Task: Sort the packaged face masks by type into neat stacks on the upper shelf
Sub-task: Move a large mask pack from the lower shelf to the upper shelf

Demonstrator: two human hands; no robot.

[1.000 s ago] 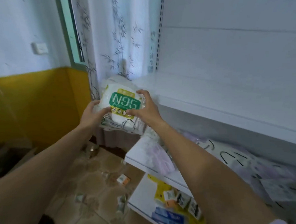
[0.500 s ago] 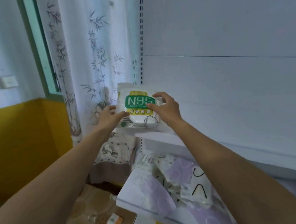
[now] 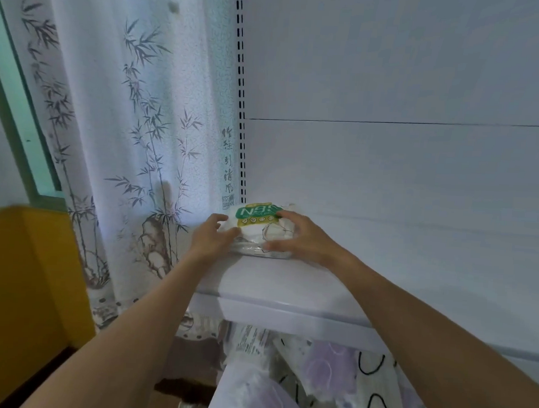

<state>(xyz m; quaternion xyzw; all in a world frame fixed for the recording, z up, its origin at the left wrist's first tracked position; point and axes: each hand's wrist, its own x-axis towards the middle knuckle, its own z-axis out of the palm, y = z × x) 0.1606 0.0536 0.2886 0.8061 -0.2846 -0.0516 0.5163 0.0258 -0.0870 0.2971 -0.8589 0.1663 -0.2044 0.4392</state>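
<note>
A small stack of white N95 mask packs (image 3: 258, 226) with a green and yellow label lies at the far left back corner of the white upper shelf (image 3: 288, 287). My left hand (image 3: 211, 236) grips the stack's left side, thumb on top. My right hand (image 3: 297, 237) grips its right side, fingers curled over the top and front edge. The stack rests flat on the shelf, close to the back panel.
Loose packaged masks (image 3: 324, 368) in purple and white with black marks lie piled on the lower shelf. A bamboo-print curtain (image 3: 124, 132) hangs left of the shelf unit, beside its slotted upright (image 3: 241, 107). A yellow wall (image 3: 20, 283) is lower left.
Both hands carried the N95 stack from in front of the shelf up and back onto the upper shelf, setting it flat near the left back corner. The view tilted upward.
</note>
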